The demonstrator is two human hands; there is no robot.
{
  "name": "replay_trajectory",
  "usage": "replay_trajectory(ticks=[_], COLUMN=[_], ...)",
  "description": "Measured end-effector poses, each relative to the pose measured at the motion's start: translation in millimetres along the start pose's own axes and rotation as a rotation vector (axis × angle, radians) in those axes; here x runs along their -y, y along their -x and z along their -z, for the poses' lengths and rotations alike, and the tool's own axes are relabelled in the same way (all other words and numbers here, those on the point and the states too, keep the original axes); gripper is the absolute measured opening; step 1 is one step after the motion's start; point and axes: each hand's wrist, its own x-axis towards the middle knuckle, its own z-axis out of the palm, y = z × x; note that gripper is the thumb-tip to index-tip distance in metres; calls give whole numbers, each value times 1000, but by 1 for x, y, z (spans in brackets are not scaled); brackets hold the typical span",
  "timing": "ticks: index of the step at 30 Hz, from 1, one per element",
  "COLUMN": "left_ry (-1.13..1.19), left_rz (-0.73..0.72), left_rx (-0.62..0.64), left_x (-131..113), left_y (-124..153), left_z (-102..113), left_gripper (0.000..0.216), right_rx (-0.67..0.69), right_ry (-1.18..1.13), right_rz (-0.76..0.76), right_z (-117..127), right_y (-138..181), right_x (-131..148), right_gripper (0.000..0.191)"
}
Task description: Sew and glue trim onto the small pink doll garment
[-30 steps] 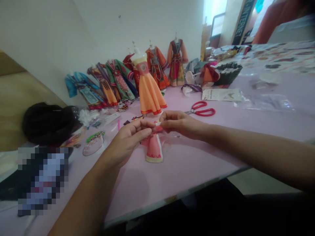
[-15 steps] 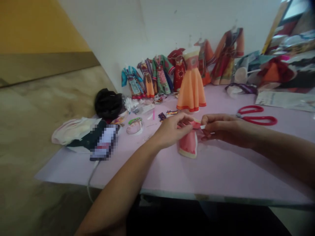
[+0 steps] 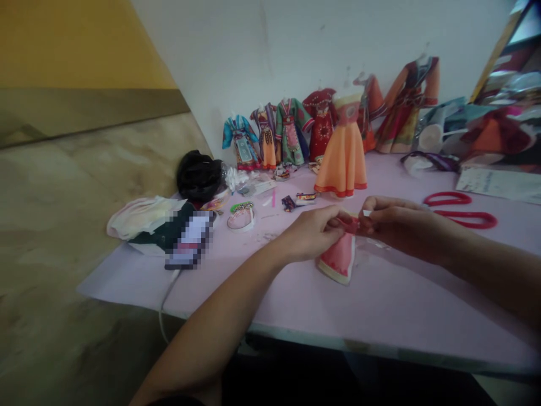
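My left hand [image 3: 313, 232] and my right hand [image 3: 391, 224] meet over a small pink paper skirt [image 3: 339, 259] that stands on the pink table [image 3: 296, 299]. Both hands pinch its top edge, the fingers closed on it. A small white tab shows at my right fingertips. Just behind stands an orange doll dress [image 3: 344, 155] on a white mannequin.
A row of small costumed doll dresses [image 3: 291, 132] lines the wall. Red scissors [image 3: 459, 206] lie to the right, a paper sheet [image 3: 499, 183] beyond them. At left are a black bundle [image 3: 198, 176], a phone [image 3: 190, 241], white cloth [image 3: 135, 217] and small trimmings.
My head swung left over the second, so the table shifted right in view. Both hands stayed pinched on the pink skirt's top.
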Motion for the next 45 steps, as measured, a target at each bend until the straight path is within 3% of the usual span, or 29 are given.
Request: replay_trajectory(ticks=[16,20,23,26,31,36,41,45], left_ry=[-262,-285,-256,-171,46,101,107,89], left_rz=[1,-14,1,24,9,-38,-39,-13], left_rx=[-87,-20,-4,-81,-170,-136,-110,-101], left_x=[-2,-3,-3,-5,-6,-6,-5,-7], left_y=[0,0,0,-1,-3,-3,-3,-4], left_z=[-1,2,3,4,5,4,4,4], left_gripper=[32,19,11,16,19,23,7,10], right_rx=[78,115,102,29,-62,-38,-18,21], right_ry=[-41,-42,-35,-7,230,338,359,333], right_rz=[29,45,44,55,124,170,171,164], right_z=[0,-2,-1,0,-4,-9,-10,-10], right_y=[-3,-2,-2,-3,-1,1,1,0], right_x=[-4,-3,-3,-3,0,0,1,3], right_gripper=[5,4,4,8,18,22,25,22])
